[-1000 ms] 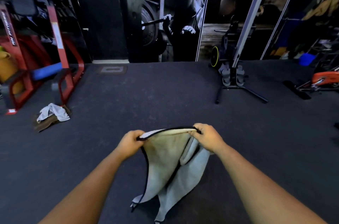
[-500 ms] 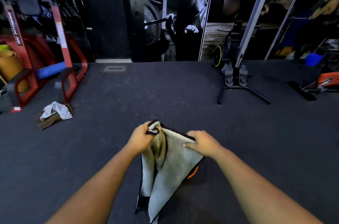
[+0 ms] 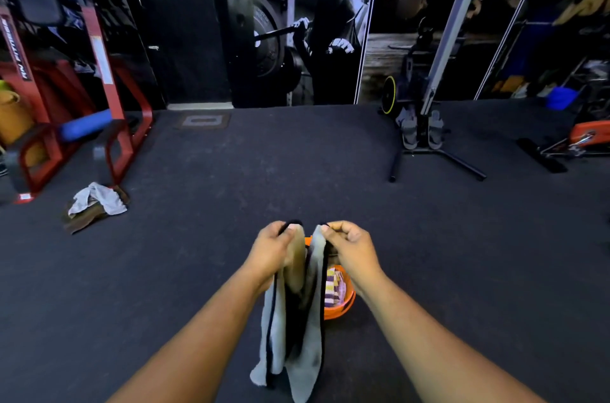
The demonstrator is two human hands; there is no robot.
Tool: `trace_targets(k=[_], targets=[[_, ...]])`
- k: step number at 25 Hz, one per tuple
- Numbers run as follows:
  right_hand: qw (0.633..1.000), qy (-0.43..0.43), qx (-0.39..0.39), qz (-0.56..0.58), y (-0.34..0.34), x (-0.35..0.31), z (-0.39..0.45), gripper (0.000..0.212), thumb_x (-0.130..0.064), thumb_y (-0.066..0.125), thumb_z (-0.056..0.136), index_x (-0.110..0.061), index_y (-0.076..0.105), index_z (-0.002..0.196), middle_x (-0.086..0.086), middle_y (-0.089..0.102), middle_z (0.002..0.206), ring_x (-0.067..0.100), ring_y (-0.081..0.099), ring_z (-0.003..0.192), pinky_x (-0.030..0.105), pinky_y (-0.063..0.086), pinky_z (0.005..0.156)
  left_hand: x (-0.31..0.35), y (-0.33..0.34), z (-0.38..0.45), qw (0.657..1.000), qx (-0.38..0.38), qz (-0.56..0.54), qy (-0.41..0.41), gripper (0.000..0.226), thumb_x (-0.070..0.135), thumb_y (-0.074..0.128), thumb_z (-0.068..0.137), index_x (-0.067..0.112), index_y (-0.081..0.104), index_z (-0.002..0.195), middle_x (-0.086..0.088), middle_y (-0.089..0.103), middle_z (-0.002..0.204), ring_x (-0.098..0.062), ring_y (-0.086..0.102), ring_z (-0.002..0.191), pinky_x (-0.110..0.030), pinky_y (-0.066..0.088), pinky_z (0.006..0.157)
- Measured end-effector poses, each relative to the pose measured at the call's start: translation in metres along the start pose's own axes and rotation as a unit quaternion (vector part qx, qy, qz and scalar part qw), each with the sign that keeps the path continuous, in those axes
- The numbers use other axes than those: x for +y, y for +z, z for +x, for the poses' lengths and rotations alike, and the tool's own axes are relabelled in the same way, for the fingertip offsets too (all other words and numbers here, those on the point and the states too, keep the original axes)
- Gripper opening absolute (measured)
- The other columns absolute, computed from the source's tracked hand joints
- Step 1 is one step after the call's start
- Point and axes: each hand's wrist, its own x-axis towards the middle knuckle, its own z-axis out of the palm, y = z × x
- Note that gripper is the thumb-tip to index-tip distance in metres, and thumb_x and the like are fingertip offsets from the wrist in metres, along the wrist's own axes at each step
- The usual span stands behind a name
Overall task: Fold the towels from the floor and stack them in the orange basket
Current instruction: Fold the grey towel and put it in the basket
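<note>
Towel (image 3: 307, 346) hangs folded between your hands, above the dark floor (image 3: 297, 171). Your left hand (image 3: 272, 252) pinches one top corner, your right hand (image 3: 351, 247) pinches the other, close together. The orange basket (image 3: 343, 307) sits just behind it, holding a striped cloth (image 3: 333, 288). More towels (image 3: 95, 204) lie crumpled far left.

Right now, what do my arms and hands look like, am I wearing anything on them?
Both forearms are bare from the bottom of the picture up to the wrists: no sleeves show anywhere in view. The left hand and the right hand wear no gloves, and no watch, bracelet or ring can be seen on either wrist or on the fingers. No markings or straps show on either arm.
</note>
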Motion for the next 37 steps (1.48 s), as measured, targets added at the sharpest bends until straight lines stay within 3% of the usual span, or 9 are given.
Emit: trace_targets(k=[6,11,14,17,20,23,29,34,37], targets=[[0.99,-0.079,0.011,-0.12,0.021,-0.004,0.0,0.019,-0.016,0.071,0.095,-0.029,0.078,0.081,-0.007,0.078,0.083,0.008,0.074,0.08,0.037,0.062,0.073,0.002,0.024,-0.025,0.993,0.03,-0.036,0.111,0.015,0.012,0.066,0.1,0.015,0.08,0.103,-0.004,0.08,0.094,-0.023,0.077,0.095,-0.035,0.061,0.084],[0.994,0.008,-0.07,-0.083,0.02,-0.005,0.002,0.029,0.002,0.049,0.101,-0.009,0.074,0.112,0.011,0.073,0.101,0.012,0.069,0.075,0.027,0.059,0.063,-0.004,0.016,-0.022,0.988,-0.017,0.014,0.153,0.025,0.006,0.07,0.095,0.017,0.077,0.116,0.003,0.079,0.11,-0.015,0.073,0.108,-0.035,0.057,0.097],[0.982,-0.085,-0.099,-0.137,0.008,-0.005,0.01,0.034,0.009,0.05,0.097,-0.012,0.076,0.105,0.002,0.066,0.104,0.009,0.065,0.088,0.026,0.054,0.078,0.003,0.005,-0.013,0.981,-0.02,0.055,0.186,0.03,0.001,0.074,0.09,0.024,0.078,0.108,0.005,0.079,0.106,-0.014,0.074,0.104,-0.037,0.057,0.097],[0.954,-0.187,-0.094,-0.214,0.0,-0.009,0.018,0.024,-0.002,0.066,0.092,-0.019,0.071,0.108,-0.002,0.059,0.11,0.01,0.06,0.106,0.022,0.046,0.099,0.019,-0.002,-0.006,0.976,-0.028,0.081,0.201,0.025,0.006,0.066,0.098,0.027,0.076,0.106,0.004,0.079,0.103,-0.01,0.073,0.1,-0.032,0.058,0.093],[0.946,-0.176,-0.068,-0.262,0.001,-0.006,0.022,0.032,-0.032,0.076,0.087,-0.029,0.059,0.114,-0.005,0.062,0.107,0.015,0.061,0.103,0.031,0.051,0.091,0.042,0.0,0.001,0.978,-0.013,0.075,0.197,0.017,0.009,0.055,0.104,0.015,0.07,0.107,0.003,0.073,0.099,-0.008,0.067,0.091,-0.03,0.054,0.087],[0.871,-0.173,-0.064,-0.456,-0.002,-0.007,0.03,0.035,-0.059,0.063,0.081,-0.029,0.064,0.099,-0.007,0.066,0.093,0.023,0.059,0.099,0.04,0.051,0.084,0.07,-0.002,0.016,0.971,0.031,0.083,0.222,0.014,0.01,0.05,0.106,0.009,0.064,0.109,0.003,0.066,0.097,-0.01,0.06,0.091,-0.033,0.048,0.089],[0.682,-0.056,-0.107,-0.721,-0.037,-0.027,0.035,0.038,-0.056,0.053,0.097,-0.027,0.067,0.118,0.005,0.048,0.125,0.029,0.04,0.127,0.047,0.037,0.102,0.127,-0.034,0.041,0.944,0.085,0.141,0.285,0.015,0.015,0.049,0.107,0.01,0.062,0.114,0.006,0.064,0.097,-0.012,0.059,0.092,-0.031,0.046,0.085],[0.706,-0.289,0.173,-0.623,-0.08,-0.095,0.046,0.026,-0.041,0.063,0.096,-0.017,0.065,0.105,0.006,0.052,0.111,0.029,0.054,0.098,0.041,0.051,0.07,0.129,-0.082,0.061,0.936,0.167,0.177,0.256,0.012,0.017,0.05,0.107,0.02,0.062,0.106,0.009,0.064,0.09,-0.017,0.06,0.087,-0.036,0.046,0.076],[0.801,-0.304,0.185,-0.481,-0.078,-0.143,0.051,0.017,-0.034,0.067,0.098,-0.018,0.061,0.097,-0.001,0.059,0.095,0.02,0.057,0.079,0.036,0.047,0.06,0.133,-0.08,0.063,0.935,0.182,0.154,0.261,0.014,0.02,0.049,0.108,0.017,0.062,0.103,0.011,0.061,0.085,-0.011,0.057,0.078,-0.033,0.042,0.069]])
